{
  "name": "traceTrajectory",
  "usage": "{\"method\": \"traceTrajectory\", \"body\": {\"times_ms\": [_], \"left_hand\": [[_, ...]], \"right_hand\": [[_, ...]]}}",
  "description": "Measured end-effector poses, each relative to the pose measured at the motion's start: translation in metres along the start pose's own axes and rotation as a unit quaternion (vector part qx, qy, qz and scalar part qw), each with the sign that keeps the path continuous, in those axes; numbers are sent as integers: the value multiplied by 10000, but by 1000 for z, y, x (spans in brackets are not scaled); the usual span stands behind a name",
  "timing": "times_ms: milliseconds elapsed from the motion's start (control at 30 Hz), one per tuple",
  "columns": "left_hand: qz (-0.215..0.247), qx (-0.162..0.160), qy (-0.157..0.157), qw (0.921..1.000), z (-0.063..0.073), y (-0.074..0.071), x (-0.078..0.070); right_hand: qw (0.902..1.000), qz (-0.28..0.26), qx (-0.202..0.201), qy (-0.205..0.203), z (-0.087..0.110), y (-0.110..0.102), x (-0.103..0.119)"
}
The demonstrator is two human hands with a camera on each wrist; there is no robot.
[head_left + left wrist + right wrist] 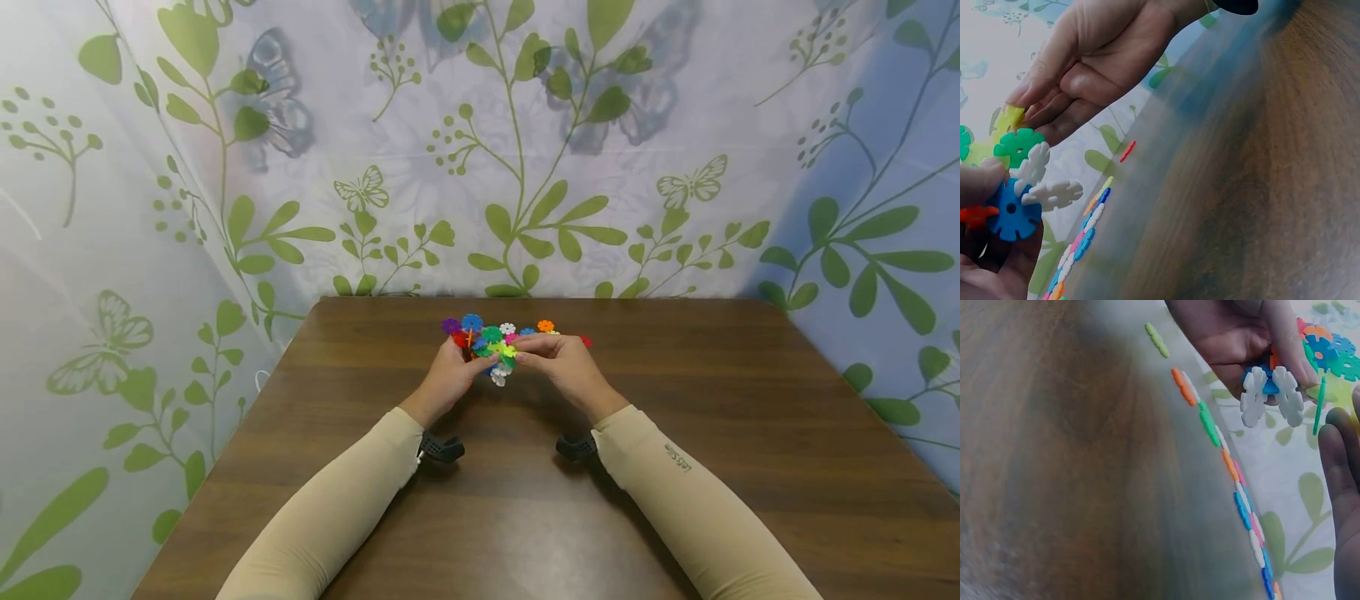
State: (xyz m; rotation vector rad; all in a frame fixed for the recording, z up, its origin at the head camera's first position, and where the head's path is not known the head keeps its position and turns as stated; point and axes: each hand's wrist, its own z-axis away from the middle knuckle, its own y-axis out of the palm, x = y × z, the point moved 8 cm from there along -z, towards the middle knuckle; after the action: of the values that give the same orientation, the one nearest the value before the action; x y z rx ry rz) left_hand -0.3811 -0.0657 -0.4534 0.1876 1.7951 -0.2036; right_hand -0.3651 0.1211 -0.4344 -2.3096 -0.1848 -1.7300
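Note:
My left hand [442,379] holds a cluster of interlocking snowflake discs above the table, thumb pressed over it. In the left wrist view, the cluster shows a blue disc [1013,215], two white discs [1057,195] set at an angle to each other, and a green disc [1019,147]. My right hand [573,375] pinches a yellow disc [1008,119] between thumb and fingers at the cluster's upper side. In the right wrist view, the white discs [1252,403] hang below the left thumb, and a thin green disc [1319,406] stands edge-on beside the right fingertips.
Loose snowflake discs lie flat on the brown table [495,517] beyond my hands, among them an orange one [546,325] and a red one [587,341]. A lime disc [1157,340] lies apart from the others. Patterned cloth [450,167] hangs behind the table.

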Motion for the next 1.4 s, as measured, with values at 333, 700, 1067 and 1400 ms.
{"method": "traceTrajectory", "body": {"times_ms": [333,700,1067,1400], "left_hand": [[-315,-155,-112,9993,3,6,1],[797,-612,-415,9941,-5,-13,8],[1486,-1726,-707,9712,-10,-53,16],[1534,-1637,-649,9723,-9,-41,14]], "right_hand": [[9994,308,-103,74,4,-1,0],[9949,905,-287,-332,1,4,1],[9531,2740,1116,-629,-1,57,-7],[8605,4147,2655,-1309,9,102,-17]]}}
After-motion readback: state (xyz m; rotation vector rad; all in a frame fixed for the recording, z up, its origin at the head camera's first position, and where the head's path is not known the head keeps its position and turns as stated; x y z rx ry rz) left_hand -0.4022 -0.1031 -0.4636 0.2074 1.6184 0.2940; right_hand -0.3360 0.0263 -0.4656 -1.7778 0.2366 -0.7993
